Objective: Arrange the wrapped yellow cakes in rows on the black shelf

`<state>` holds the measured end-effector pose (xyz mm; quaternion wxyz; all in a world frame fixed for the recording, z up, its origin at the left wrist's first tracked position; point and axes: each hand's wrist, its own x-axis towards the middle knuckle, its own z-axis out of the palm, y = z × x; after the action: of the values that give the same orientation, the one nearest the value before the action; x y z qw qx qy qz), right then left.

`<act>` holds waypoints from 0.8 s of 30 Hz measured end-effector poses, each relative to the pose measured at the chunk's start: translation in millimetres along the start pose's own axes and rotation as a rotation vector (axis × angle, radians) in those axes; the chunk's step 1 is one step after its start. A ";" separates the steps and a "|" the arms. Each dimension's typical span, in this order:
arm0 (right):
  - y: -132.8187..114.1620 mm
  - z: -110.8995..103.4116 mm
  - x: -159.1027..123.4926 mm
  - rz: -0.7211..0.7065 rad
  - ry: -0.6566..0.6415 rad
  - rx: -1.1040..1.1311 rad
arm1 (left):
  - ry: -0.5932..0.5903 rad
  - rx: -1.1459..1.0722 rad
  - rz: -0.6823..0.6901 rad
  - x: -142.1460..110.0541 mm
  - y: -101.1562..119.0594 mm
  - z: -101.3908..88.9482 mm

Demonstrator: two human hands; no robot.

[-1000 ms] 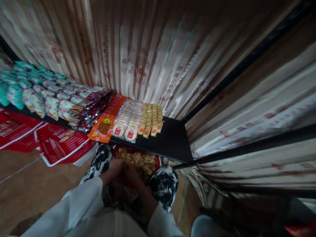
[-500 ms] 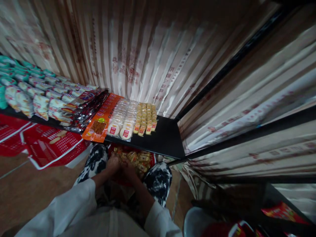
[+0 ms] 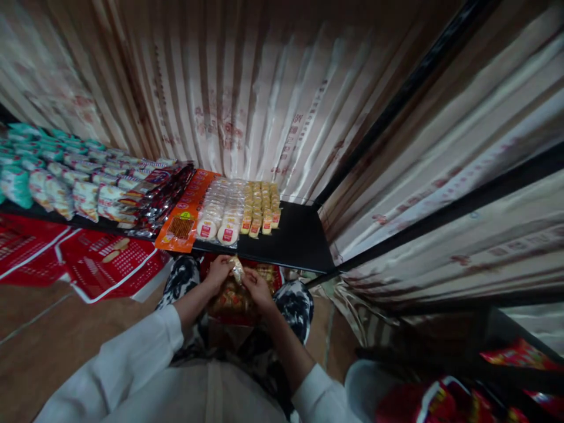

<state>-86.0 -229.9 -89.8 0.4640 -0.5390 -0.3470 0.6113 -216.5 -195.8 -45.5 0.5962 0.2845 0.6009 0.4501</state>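
My left hand point(image 3: 219, 271) and my right hand point(image 3: 257, 287) meet just below the front edge of a black shelf point(image 3: 299, 241). Both pinch a small yellow snack packet point(image 3: 238, 271) between them. Under the hands sits a red box point(image 3: 238, 314) full of the same small wrapped snacks point(image 3: 229, 301), resting between my knees in black-and-white trousers. On the shelf lie rows of small yellow packets point(image 3: 261, 207), round white cakes in clear wrap point(image 3: 220, 212) and orange packs point(image 3: 185, 220).
Further left the shelf holds dark foil packs point(image 3: 161, 191) and green-and-white bags point(image 3: 53, 176). Red cartons point(image 3: 106, 261) lie flat on the brown floor at left. Striped curtains point(image 3: 264, 100) hang behind and to the right. Red packets point(image 3: 445, 402) show at bottom right.
Both hands have come up out of the red box and now hold a small yellow packet near the shelf edge. The view shifted slightly.
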 end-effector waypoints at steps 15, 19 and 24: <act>-46.3 -35.0 -11.7 -0.480 0.278 -0.446 | -0.293 -0.366 -0.220 -10.4 24.8 36.6; -48.4 -44.7 -15.0 -0.660 0.339 -0.667 | -0.306 -0.435 -0.264 -10.6 20.8 42.8; -46.0 -55.1 -11.5 -0.696 0.361 -0.662 | -0.308 -0.390 -0.196 -13.6 15.0 56.6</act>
<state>-23.2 -229.8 -53.1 0.4970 -0.6067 -0.5952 0.1752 -162.7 -189.9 -19.5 0.7649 0.1699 0.4295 0.4490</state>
